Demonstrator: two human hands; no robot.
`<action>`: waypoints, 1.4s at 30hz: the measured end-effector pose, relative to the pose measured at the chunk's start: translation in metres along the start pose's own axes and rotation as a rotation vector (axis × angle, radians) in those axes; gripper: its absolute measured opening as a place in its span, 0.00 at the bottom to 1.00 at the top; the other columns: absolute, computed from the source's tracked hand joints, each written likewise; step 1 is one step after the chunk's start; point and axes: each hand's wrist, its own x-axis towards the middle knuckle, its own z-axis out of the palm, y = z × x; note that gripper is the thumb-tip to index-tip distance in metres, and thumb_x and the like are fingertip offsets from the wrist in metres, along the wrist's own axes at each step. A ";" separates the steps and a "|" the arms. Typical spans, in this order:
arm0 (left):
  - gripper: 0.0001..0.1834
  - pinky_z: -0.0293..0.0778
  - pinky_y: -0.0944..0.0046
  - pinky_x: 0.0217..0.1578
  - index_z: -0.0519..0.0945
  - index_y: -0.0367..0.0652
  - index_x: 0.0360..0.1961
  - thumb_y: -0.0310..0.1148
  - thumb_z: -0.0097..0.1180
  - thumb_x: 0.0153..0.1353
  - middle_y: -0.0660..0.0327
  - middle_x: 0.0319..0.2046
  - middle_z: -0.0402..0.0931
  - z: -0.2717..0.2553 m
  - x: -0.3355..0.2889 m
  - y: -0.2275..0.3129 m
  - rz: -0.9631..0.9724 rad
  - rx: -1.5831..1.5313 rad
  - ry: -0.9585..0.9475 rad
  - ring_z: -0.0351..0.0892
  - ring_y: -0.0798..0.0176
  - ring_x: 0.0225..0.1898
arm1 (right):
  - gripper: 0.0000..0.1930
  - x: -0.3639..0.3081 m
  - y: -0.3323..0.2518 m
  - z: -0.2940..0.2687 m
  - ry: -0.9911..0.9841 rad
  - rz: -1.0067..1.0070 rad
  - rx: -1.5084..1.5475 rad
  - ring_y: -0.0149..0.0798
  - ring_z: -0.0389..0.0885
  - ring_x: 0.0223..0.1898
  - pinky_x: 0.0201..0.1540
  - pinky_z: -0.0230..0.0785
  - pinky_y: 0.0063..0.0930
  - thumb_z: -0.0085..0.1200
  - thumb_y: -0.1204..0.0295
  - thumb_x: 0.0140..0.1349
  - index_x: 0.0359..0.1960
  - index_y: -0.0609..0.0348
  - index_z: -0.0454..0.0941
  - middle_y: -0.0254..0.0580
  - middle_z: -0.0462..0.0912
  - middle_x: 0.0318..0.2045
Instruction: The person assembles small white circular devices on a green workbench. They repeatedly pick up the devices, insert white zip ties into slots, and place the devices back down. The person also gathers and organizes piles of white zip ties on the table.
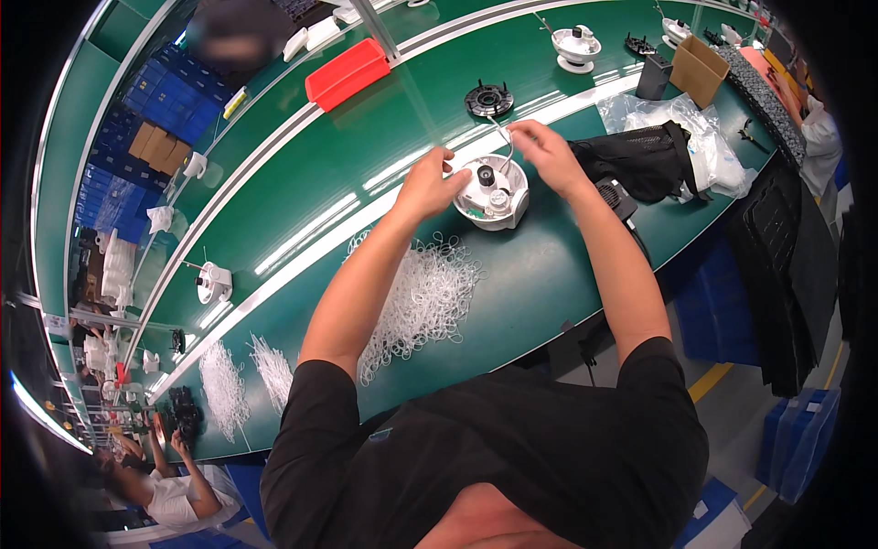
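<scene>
A white round camera housing (513, 209) stands on the green bench in front of me, with a black lens piece and a bit of green board visible inside. At its left side, my left hand (428, 187) is curled, the thumb resting against the rim. My right hand (551, 161) is above the housing's far right, fingers pinched at a white cable (508, 146) that rises out of it; the fingertips are slightly blurred. Just beyond lies a black round base (489, 100) with upright posts.
A heap of white cable loops (422, 297) lies near my left forearm, with smaller bundles (222, 389) farther left. A red bin (348, 75) is across the bench. On the right are a black bag (636, 163), clear plastic bags (722, 169) and a cardboard box (699, 71). Other white housings (576, 46) stand along the line.
</scene>
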 end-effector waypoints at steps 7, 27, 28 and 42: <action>0.15 0.84 0.61 0.33 0.77 0.31 0.47 0.34 0.50 0.71 0.53 0.37 0.81 -0.011 0.000 -0.016 -0.434 -0.802 -0.252 0.83 0.60 0.34 | 0.16 -0.019 0.043 0.021 0.204 0.081 -0.164 0.36 0.82 0.35 0.41 0.73 0.30 0.53 0.61 0.68 0.42 0.63 0.80 0.44 0.84 0.32; 0.15 0.74 0.65 0.28 0.81 0.40 0.28 0.42 0.66 0.60 0.60 0.20 0.79 -0.037 -0.019 -0.058 -0.368 -0.146 -0.280 0.82 0.62 0.27 | 0.09 -0.024 0.031 0.026 -0.024 0.083 -0.387 0.40 0.83 0.36 0.41 0.74 0.33 0.57 0.65 0.64 0.40 0.56 0.82 0.39 0.85 0.36; 0.16 0.75 0.62 0.30 0.82 0.40 0.27 0.43 0.67 0.58 0.58 0.21 0.80 -0.035 -0.031 -0.045 -0.317 -0.005 -0.352 0.82 0.60 0.27 | 0.09 -0.024 0.029 0.027 -0.027 0.082 -0.395 0.40 0.83 0.36 0.41 0.74 0.33 0.57 0.65 0.64 0.40 0.56 0.82 0.38 0.85 0.36; 0.12 0.75 0.60 0.33 0.82 0.37 0.27 0.35 0.69 0.55 0.55 0.25 0.82 -0.006 -0.049 -0.018 -0.232 -0.010 -0.344 0.81 0.61 0.28 | 0.09 -0.024 0.026 0.026 -0.039 0.106 -0.429 0.39 0.82 0.35 0.40 0.73 0.33 0.57 0.64 0.64 0.39 0.56 0.81 0.37 0.85 0.35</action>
